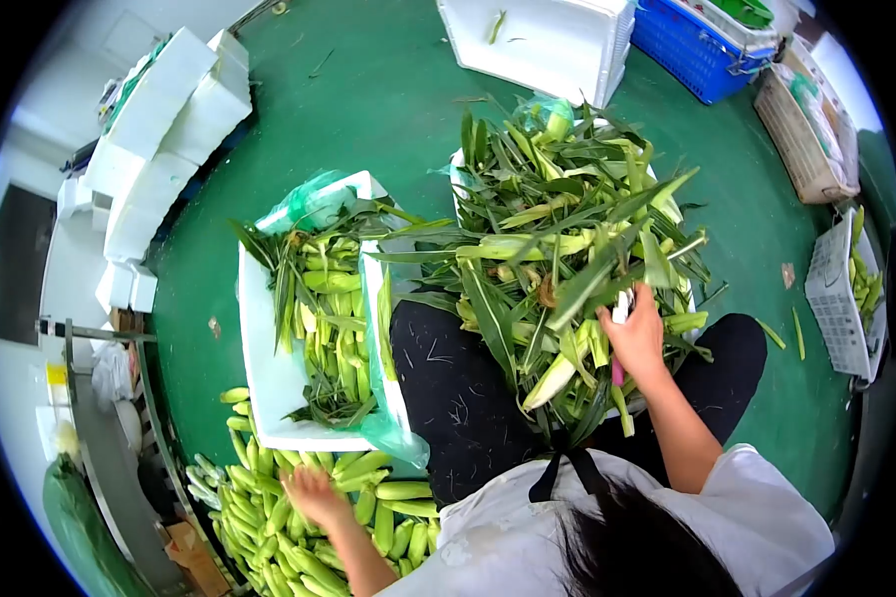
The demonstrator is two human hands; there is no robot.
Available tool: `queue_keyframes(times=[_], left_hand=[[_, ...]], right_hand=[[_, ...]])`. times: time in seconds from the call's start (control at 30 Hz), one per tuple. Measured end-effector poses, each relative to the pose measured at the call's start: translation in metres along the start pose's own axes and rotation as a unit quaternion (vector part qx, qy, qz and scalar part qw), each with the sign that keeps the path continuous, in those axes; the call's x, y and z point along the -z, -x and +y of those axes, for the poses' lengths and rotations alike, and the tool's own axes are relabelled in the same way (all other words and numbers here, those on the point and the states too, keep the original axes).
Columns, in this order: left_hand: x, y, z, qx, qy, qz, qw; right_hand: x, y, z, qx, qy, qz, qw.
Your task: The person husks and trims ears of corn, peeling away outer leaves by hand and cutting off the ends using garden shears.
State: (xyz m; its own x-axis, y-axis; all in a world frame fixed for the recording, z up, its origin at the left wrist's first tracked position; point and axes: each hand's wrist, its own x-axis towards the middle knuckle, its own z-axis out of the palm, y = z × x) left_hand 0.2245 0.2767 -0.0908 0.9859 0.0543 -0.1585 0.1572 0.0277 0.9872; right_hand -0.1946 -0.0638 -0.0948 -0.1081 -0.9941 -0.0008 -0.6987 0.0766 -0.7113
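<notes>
My right hand (pixel 635 336) is closed around a small white-and-pink tool (pixel 618 372). White shows above the fingers and pink below; its kind is unclear. Just under that hand lie corn husks and leaves (pixel 528 214), heaped high over a white box between my knees. A partly husked ear of corn (pixel 558 376) rests on the near side of the heap. To the lower left, my left hand (pixel 314 496) is over a pile of trimmed green corn ears (pixel 279 537). Motion smears its fingers, so its grip cannot be made out.
Left of my knee stands a white foam box (pixel 254 373) holding corn ears and leaves, with green plastic at its edges. White foam boxes (pixel 538 45) and a blue crate (pixel 682 50) are at the back. A white basket (pixel 831 289) with corn sits far right.
</notes>
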Motion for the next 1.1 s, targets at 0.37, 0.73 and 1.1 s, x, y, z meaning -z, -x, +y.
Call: queue_keyframes(times=[0.37, 0.73, 1.1], left_hand=[[-0.404, 0.272, -0.151, -0.3, -0.415, -0.455, 0.729], [-0.393, 0.259, -0.337, -0.262, -0.211, -0.477, 0.812], [-0.373, 0.228, -0.033, -0.034, -0.028, -0.536, 0.843]], right_hand=[[-0.039, -0.157, -0.004, 0.037, 0.142, -0.086, 0.985], [-0.14, -0.167, 0.063, 0.017, 0.124, -0.137, 0.983], [-0.102, -0.183, 0.044, 0.106, 0.134, -0.226, 0.959]])
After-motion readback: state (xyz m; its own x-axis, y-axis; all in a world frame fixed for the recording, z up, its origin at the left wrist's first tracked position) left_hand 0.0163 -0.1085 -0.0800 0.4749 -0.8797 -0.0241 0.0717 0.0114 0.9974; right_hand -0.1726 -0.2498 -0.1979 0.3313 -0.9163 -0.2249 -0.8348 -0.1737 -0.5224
